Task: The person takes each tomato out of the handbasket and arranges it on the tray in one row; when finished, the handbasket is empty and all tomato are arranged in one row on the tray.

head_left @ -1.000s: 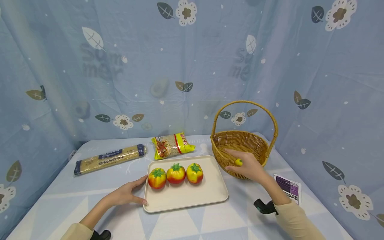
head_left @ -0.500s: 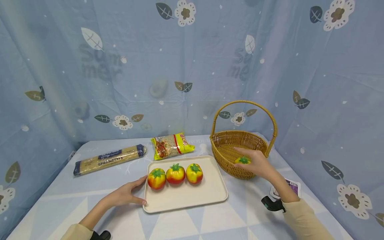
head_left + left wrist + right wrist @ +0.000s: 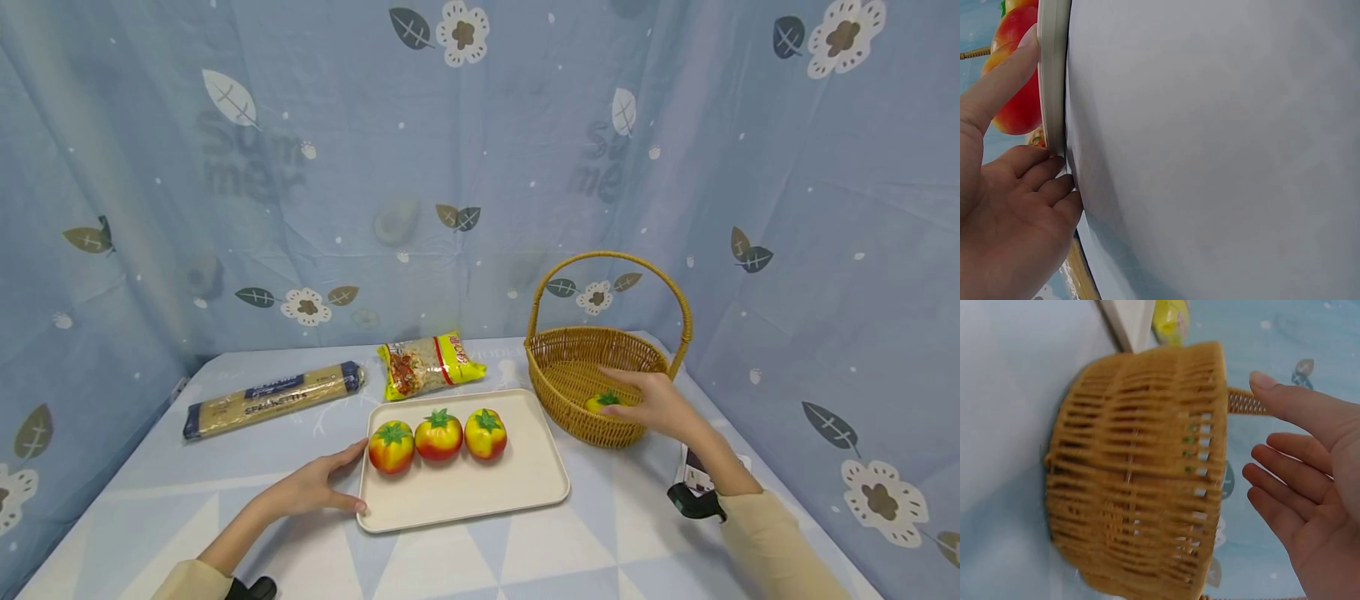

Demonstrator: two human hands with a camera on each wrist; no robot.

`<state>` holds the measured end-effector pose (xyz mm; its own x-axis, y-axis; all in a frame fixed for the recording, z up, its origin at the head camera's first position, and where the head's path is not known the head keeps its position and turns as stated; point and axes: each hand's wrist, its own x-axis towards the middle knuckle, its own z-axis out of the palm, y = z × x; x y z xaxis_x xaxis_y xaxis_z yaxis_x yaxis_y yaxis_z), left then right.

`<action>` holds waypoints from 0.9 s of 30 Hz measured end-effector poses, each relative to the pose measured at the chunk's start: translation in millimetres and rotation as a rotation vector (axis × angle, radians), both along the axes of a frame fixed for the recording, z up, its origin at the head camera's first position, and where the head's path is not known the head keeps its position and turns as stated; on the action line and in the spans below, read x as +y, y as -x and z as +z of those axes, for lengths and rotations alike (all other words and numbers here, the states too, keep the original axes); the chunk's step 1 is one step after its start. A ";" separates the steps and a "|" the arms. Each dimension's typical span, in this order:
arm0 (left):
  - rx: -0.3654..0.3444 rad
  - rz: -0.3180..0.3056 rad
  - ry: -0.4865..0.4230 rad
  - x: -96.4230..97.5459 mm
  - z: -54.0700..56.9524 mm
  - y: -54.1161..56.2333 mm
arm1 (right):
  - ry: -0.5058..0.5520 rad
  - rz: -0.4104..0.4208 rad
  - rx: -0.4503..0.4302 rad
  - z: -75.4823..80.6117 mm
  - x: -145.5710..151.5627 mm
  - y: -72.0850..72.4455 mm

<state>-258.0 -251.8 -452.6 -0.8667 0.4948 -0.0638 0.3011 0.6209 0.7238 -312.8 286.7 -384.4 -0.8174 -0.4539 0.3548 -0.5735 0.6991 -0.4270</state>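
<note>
Three red-and-yellow tomatoes with green tops, the left tomato (image 3: 392, 447), the middle tomato (image 3: 439, 435) and the right tomato (image 3: 486, 433), lie in a row on a cream tray (image 3: 480, 497). My left hand (image 3: 311, 486) rests against the tray's left edge, thumb and fingertips touching its rim. Another tomato (image 3: 602, 402) lies inside a wicker basket (image 3: 555, 400) to the right of the tray, partly covered by my right hand (image 3: 660, 406). That hand hovers over the basket's near right rim; in the right wrist view its slightly bent fingers hold nothing.
A spaghetti pack (image 3: 273, 402) lies at the left, and a yellow-ended food bag (image 3: 432, 364) is behind the tray. The basket's tall handle (image 3: 611, 254) arches above it. A white-and-purple packet (image 3: 693, 475) sits partly under my right forearm.
My right hand has drawn back to the right from the tomato in the basket, which shows more now than a second ago. The left hand and tray stay where they were.
</note>
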 end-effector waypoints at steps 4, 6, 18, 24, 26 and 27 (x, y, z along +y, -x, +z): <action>0.001 -0.002 -0.004 -0.4 0.3 0.6 | -0.012 -0.003 -0.061 -1.0 8.4 5.9; -0.002 0.000 -0.005 -0.4 0.6 0.7 | -0.019 -0.007 -0.096 -1.8 12.1 10.0; -0.021 0.007 -0.014 1.2 1.8 -1.2 | -0.104 0.062 -0.234 -1.6 23.1 27.3; -0.019 0.009 -0.007 0.9 1.1 -0.9 | -0.163 0.103 -0.269 -1.0 22.9 32.7; -0.018 0.008 -0.009 0.7 1.0 -0.7 | -0.169 0.108 -0.279 -1.3 22.5 34.4; -0.018 0.006 -0.011 0.6 1.0 -0.5 | -0.171 0.108 -0.282 -1.5 22.2 35.3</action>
